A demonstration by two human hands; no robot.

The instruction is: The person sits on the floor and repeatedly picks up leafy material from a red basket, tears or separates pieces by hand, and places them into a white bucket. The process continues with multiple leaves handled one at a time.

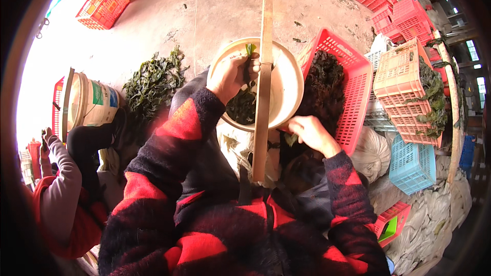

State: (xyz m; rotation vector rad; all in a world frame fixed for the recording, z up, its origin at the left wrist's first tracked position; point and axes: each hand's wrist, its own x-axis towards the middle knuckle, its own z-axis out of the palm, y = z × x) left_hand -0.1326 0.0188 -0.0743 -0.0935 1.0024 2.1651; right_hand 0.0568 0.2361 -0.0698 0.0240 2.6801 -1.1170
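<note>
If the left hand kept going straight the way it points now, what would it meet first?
Probably the wooden slat across the pale bucket: the left hand, gripping a dark green leaf strip, already seems to touch it, though depth is unclear.

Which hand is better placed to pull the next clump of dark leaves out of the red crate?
Likely the right hand: it sits beside the red crate of dark leaves. The left hand is over the white bucket, gripping a leaf strip.

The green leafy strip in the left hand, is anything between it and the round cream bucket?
Nothing visible. The left hand holds the green leafy strip over the round cream bucket; the wooden slat lies beside it.
</note>
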